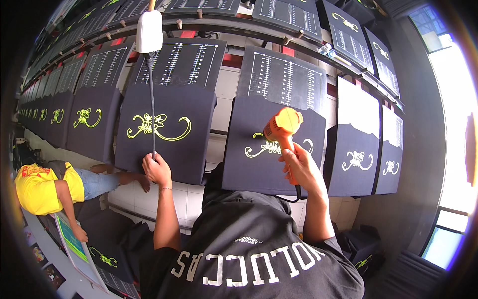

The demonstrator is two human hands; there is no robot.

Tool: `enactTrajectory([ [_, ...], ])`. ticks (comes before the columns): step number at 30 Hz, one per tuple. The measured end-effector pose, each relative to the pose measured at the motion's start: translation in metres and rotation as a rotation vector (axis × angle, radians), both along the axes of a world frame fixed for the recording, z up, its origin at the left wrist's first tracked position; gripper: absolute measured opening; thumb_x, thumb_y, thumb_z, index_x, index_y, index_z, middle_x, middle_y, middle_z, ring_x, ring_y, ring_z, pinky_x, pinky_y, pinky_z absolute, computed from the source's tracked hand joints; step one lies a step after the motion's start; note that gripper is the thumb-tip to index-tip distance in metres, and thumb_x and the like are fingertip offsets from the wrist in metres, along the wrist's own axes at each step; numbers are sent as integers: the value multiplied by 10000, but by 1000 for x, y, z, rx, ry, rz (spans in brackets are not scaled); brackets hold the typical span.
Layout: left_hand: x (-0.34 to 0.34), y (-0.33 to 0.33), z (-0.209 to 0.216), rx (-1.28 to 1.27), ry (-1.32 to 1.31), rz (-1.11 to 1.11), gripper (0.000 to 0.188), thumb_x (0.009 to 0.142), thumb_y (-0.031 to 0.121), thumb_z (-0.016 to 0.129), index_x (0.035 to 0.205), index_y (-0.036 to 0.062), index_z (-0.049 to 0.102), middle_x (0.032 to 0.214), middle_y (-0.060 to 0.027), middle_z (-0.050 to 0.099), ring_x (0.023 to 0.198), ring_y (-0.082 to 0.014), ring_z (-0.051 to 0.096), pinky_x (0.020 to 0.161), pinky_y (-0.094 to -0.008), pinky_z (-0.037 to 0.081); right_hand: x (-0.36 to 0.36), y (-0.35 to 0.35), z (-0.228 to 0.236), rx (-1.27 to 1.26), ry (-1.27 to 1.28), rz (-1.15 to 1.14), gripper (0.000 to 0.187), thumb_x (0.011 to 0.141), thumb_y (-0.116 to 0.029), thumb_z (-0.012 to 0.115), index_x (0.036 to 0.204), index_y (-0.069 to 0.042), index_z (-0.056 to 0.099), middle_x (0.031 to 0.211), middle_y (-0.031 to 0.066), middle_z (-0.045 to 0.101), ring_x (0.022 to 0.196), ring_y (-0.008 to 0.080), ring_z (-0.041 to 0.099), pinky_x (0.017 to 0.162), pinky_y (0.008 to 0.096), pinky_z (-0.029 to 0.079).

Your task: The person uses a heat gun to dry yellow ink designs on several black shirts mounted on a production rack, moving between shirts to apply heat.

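Note:
My right hand (303, 167) is wrapped round the handle of an orange heat gun (286, 124). The gun is above a black T-shirt (274, 174) laid over a printing board, and it hides part of the shirt's pale floral print (255, 148). My left hand (157, 169) grips a black cord (151, 99), pulled nearly straight up to a white power socket (150, 32). Behind the cord lies another black shirt (164, 162) with a yellow-green scroll print (159, 126).
More shirt-covered boards (87, 117) run in a row to the left and right (356, 159). A metal rail (234, 23) crosses beyond them, with a second row of boards (289, 17) behind. At the left a person in yellow (45, 184) handles a green printing screen (72, 234).

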State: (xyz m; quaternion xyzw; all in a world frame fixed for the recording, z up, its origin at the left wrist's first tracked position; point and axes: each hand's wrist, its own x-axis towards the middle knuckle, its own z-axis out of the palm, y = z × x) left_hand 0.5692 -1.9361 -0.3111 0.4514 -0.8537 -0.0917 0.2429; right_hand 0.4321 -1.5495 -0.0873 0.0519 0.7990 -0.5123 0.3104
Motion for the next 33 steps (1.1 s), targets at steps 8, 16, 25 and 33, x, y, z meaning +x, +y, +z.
enactTrajectory([
  [8,0,2,2,19,13,-4,267,965,261,531,915,15,622,928,-145,621,907,-367,596,789,-491,461,15,17,10,-20,-36,-72,345,1034,-275,510,1254,-12,549,902,53,625,662,91,583,548,263,524],
  [16,-3,2,6,10,-3,-10,257,960,243,531,906,8,621,910,-148,615,889,-368,592,779,-493,462,21,16,7,-62,-44,-74,406,1034,-320,515,1302,-17,536,924,60,627,672,83,574,576,255,525],
  [25,-3,1,6,22,7,-10,258,958,245,532,916,8,625,918,-145,618,903,-365,593,779,-496,462,22,26,10,-23,-21,-122,397,1034,-286,506,1319,-12,531,936,73,641,691,101,598,573,271,533],
  [33,-4,3,11,41,-9,1,270,967,258,529,932,10,629,929,-135,620,920,-355,592,795,-483,463,30,40,7,-14,-12,-199,417,1036,-347,503,1305,-30,534,972,72,637,697,96,577,576,264,520],
])
